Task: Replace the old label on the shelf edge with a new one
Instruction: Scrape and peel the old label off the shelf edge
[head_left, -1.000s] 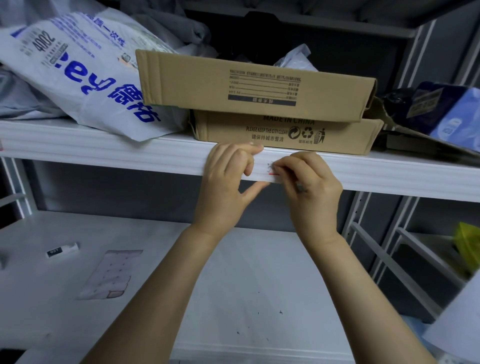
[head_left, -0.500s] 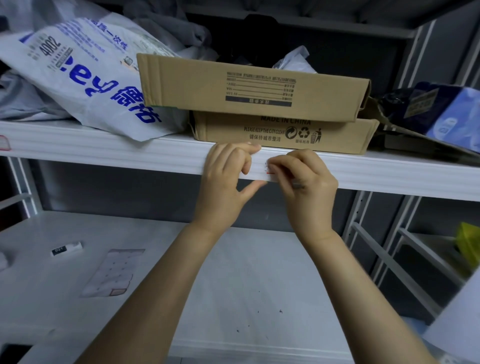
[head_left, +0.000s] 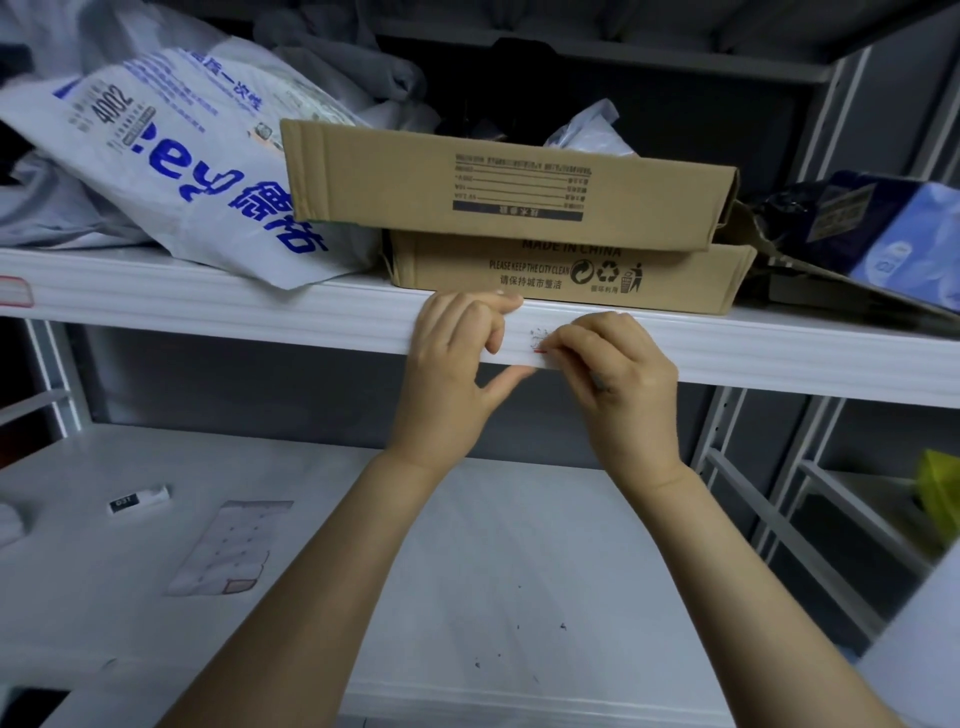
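A pale sheet of spare labels (head_left: 223, 545) lies on the lower shelf, near left, within reach. The left hand (head_left: 452, 364) clamps the white metal shelf edge (head_left: 208, 306), probably steadying. Just right of it, the right hand (head_left: 623, 374) pinches the small red-edged white label (head_left: 536, 340) stuck there.

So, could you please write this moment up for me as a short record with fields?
Left hand: bent fingers on the shelf edge, thumb beneath it
Right hand: pinches the label at its red-lined corner
Label: on the edge between the hands; old or new, cannot tell
Upper shelf: two stacked cardboard boxes, white plastic bag with blue print
Lower shelf: label sheet, small white stick
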